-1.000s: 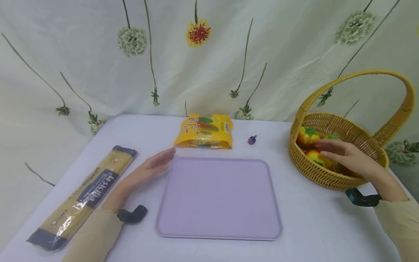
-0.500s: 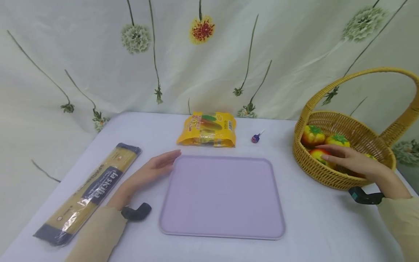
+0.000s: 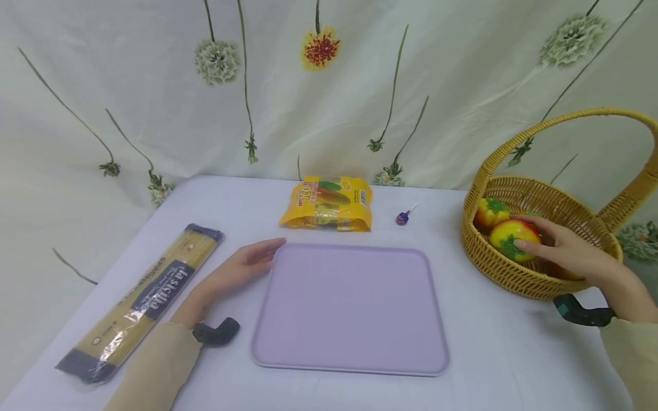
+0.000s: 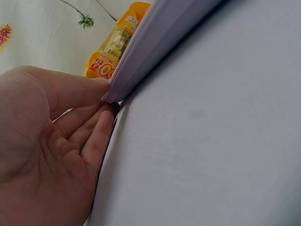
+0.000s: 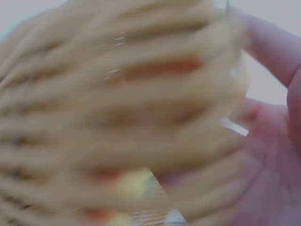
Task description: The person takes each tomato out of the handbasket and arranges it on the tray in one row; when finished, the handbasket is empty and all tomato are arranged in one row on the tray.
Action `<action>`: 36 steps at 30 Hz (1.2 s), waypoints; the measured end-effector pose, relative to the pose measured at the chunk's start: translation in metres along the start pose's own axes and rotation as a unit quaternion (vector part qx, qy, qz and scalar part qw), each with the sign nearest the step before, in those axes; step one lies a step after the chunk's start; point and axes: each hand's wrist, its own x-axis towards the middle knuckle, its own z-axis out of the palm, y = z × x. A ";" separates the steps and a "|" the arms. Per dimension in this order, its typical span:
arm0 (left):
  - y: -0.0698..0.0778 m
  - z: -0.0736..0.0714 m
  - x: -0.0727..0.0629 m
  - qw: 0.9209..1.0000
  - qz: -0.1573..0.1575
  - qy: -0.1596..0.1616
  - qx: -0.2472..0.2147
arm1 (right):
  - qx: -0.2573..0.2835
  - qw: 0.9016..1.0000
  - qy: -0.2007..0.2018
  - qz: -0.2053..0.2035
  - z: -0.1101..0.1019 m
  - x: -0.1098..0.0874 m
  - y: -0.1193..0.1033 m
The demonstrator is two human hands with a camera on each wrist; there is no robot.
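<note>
My right hand (image 3: 573, 251) grips a yellow-red persimmon (image 3: 513, 240) with a green leafy top, lifted a little inside the wicker basket (image 3: 493, 277). Its thumb lies on the near side, fingers over the far side. In the right wrist view the blurred basket wall (image 5: 117, 136) covers most of the persimmon. My left hand (image 3: 241, 268) rests on the table at the far left corner of the lilac tray (image 3: 349, 308), its fingers nearly straight. The left wrist view has the thumb (image 4: 80, 92) touching the tray's rim (image 4: 136, 61), other fingers low beside it.
More persimmons (image 3: 490, 214) lie in the basket, under its tall arched handle (image 3: 565, 117). Behind the tray are a yellow mango-candy bag (image 3: 329, 202) and a lollipop (image 3: 403, 217). A spaghetti packet (image 3: 144, 302) lies left of the left forearm.
My right hand has gone down onto the front persimmon, taken hold of it and turned it so its green top faces forward. The left hand stays by the tray; the head view has shifted slightly.
</note>
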 end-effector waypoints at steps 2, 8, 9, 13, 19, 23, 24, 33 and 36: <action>0.000 0.000 0.000 1.000 -0.001 0.001 0.004 | 0.004 0.999 0.039 -0.017 -0.001 -0.005 -0.010; 0.003 -0.001 -0.001 1.000 0.004 0.009 0.013 | 0.088 0.988 0.081 -0.100 0.021 -0.004 -0.068; 0.003 -0.001 -0.002 1.000 0.005 0.010 0.013 | 0.107 0.986 0.069 -0.107 0.030 0.001 -0.082; 0.001 -0.001 -0.003 1.000 0.003 0.014 0.015 | 0.190 0.972 -0.009 -0.137 0.078 0.037 -0.129; 0.000 0.002 -0.001 1.000 0.001 0.016 0.020 | 0.275 0.951 -0.105 -0.099 0.151 0.090 -0.176; 0.002 0.003 0.000 0.999 0.003 0.019 0.028 | 0.252 0.958 -0.128 -0.041 0.190 0.115 -0.195; 0.002 0.003 0.001 0.999 0.004 0.019 0.032 | 0.240 0.961 -0.131 -0.034 0.197 0.120 -0.199; 0.000 0.000 -0.001 0.999 -0.001 0.018 0.043 | 0.215 0.968 -0.116 -0.053 0.233 0.139 -0.218; 0.000 0.001 0.001 0.999 -0.001 0.014 0.046 | 0.170 0.978 -0.092 -0.082 0.236 0.139 -0.220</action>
